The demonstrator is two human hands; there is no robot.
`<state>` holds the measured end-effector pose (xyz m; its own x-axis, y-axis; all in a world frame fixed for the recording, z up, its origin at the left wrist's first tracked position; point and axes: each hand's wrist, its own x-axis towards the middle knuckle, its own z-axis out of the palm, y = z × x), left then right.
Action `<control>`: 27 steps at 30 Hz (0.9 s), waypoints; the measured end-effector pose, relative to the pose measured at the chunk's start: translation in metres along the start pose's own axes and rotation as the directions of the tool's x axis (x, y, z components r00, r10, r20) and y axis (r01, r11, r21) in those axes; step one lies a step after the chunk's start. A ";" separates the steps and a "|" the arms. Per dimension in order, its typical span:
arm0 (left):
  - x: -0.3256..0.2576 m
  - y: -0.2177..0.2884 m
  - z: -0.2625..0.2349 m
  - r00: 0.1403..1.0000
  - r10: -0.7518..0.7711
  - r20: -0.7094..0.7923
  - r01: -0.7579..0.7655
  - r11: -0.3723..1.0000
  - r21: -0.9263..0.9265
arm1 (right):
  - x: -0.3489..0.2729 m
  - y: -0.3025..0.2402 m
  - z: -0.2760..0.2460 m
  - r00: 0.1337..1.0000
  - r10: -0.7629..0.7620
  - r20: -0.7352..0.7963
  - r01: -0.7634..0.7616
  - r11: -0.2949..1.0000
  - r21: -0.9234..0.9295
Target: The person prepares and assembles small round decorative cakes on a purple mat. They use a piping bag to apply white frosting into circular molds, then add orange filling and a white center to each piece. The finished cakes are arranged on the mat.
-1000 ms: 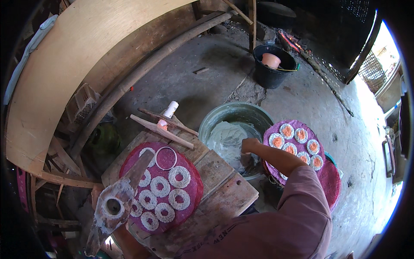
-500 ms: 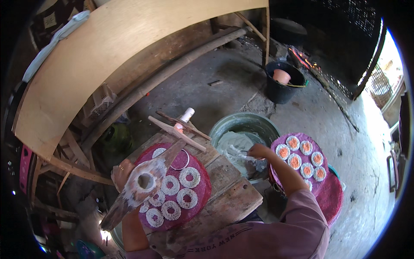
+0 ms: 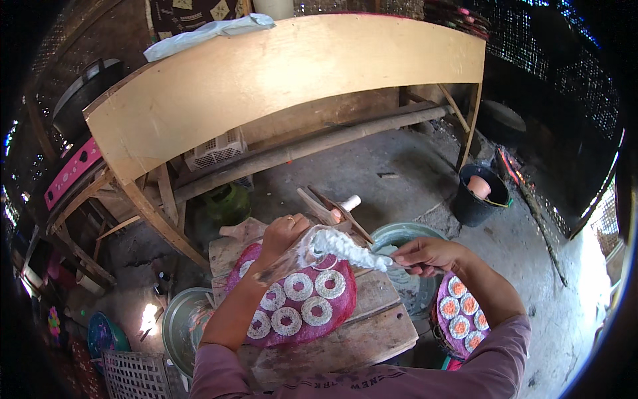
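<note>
Fingers of the left hand (image 3: 282, 234) are curled shut round the rim of a clear plastic piping bag (image 3: 299, 256), a ring showing on one of them. The right hand (image 3: 425, 255) pinches its fingers together on a thin utensil handle (image 3: 409, 266), though what kind of utensil it is cannot be told. From that handle a thick rope of white dough (image 3: 349, 248), lumpy and glistening, stretches toward ten o'clock into the bag's open mouth.

Below the hands lies a round magenta woven mat (image 3: 332, 309) with a rough, fibrous look, on a weathered plank surface (image 3: 379, 329). White dough rings (image 3: 299, 287) sit on it in rows (flat, with a dark hole in each). At four o'clock from the right hand a second magenta mat (image 3: 445, 319) carries rings with orange centres (image 3: 460, 326). A grey-green basin (image 3: 412, 292) stands between the two mats, partly hidden by the right forearm. At one o'clock a black bucket (image 3: 478, 203) rests on the grey concrete floor (image 3: 399, 166). A pale plywood table (image 3: 279, 80) arches across the top.
</note>
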<state>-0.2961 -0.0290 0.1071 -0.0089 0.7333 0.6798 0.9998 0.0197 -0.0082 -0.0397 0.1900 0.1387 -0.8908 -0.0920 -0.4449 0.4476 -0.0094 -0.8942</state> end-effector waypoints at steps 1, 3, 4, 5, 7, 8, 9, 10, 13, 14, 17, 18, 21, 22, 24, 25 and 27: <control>0.000 0.003 -0.006 1.000 -0.002 -0.009 0.001 0.999 -0.033 | 0.003 -0.013 0.005 0.985 -0.134 -0.105 0.095 0.945 -0.314; 0.002 0.009 -0.016 0.995 -0.095 0.015 0.096 0.995 -0.026 | 0.010 -0.032 0.026 0.875 -0.456 -0.162 0.120 0.530 -0.840; 0.001 0.011 -0.022 0.995 -0.101 0.010 0.102 0.994 -0.037 | 0.014 -0.036 0.042 0.792 -0.602 -0.103 0.043 0.224 -0.974; -0.001 0.012 -0.025 0.993 -0.108 0.040 0.110 0.992 -0.068 | 0.018 -0.038 0.057 0.656 -0.752 0.065 -0.068 -0.144 -0.987; -0.011 0.006 -0.033 0.967 -0.190 0.169 0.220 0.959 -0.179 | 0.028 -0.040 0.084 0.663 -0.736 0.135 -0.137 -0.297 -0.945; -0.018 0.002 -0.033 0.968 -0.204 0.146 0.236 0.938 -0.253 | 0.032 -0.039 0.094 0.613 -0.756 0.230 -0.154 -0.400 -0.904; -0.026 -0.004 -0.030 0.968 -0.221 0.122 0.249 0.913 -0.325 | 0.035 -0.040 0.100 0.629 -0.733 0.260 -0.129 -0.428 -0.894; -0.036 -0.010 -0.027 0.953 -0.208 0.220 0.263 0.929 -0.259 | 0.038 -0.042 0.105 0.610 -0.726 0.318 -0.091 -0.463 -0.882; -0.067 -0.035 -0.017 0.976 -0.159 0.151 0.157 0.987 0.025 | 0.029 -0.052 0.106 0.633 -0.682 0.365 -0.066 -0.518 -0.853; -0.073 -0.050 -0.021 0.912 -0.255 0.321 0.235 0.967 0.099 | 0.020 -0.056 0.104 0.664 -0.673 0.325 -0.078 -0.494 -0.866; -0.087 -0.062 -0.035 0.837 -0.509 0.198 0.547 0.784 -0.293 | 0.000 -0.070 0.098 0.671 -0.702 0.239 -0.122 -0.423 -0.898; -0.087 -0.059 -0.043 0.892 -0.451 0.009 0.417 0.817 -0.399 | 0.000 -0.074 0.098 0.653 -0.721 0.231 -0.153 -0.425 -0.892; -0.072 -0.038 -0.063 0.974 -0.120 -0.191 0.082 0.977 -0.195 | 0.018 -0.083 0.102 0.658 -0.695 0.291 -0.119 -0.477 -0.871; -0.063 -0.029 -0.065 0.970 -0.230 0.080 0.238 0.965 -0.109 | 0.028 -0.085 0.103 0.644 -0.693 0.323 -0.080 -0.482 -0.873; -0.052 -0.016 -0.069 0.966 -0.233 0.109 0.247 0.959 -0.139 | 0.042 -0.084 0.109 0.595 -0.718 0.360 -0.055 -0.484 -0.874; -0.049 -0.013 -0.069 0.966 -0.248 0.073 0.256 0.955 -0.147 | 0.045 -0.083 0.111 0.614 -0.693 0.379 -0.036 -0.504 -0.863; -0.048 -0.015 -0.070 0.945 -0.323 0.045 0.326 0.934 -0.145 | 0.041 -0.080 0.114 0.621 -0.673 0.402 -0.007 -0.517 -0.856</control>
<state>-0.3096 -0.1123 0.1263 -0.3319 0.7174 0.6125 0.9339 0.1585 0.3204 -0.1030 0.0737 0.1975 -0.8229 -0.4508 0.3459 -0.2923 0.8578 0.4227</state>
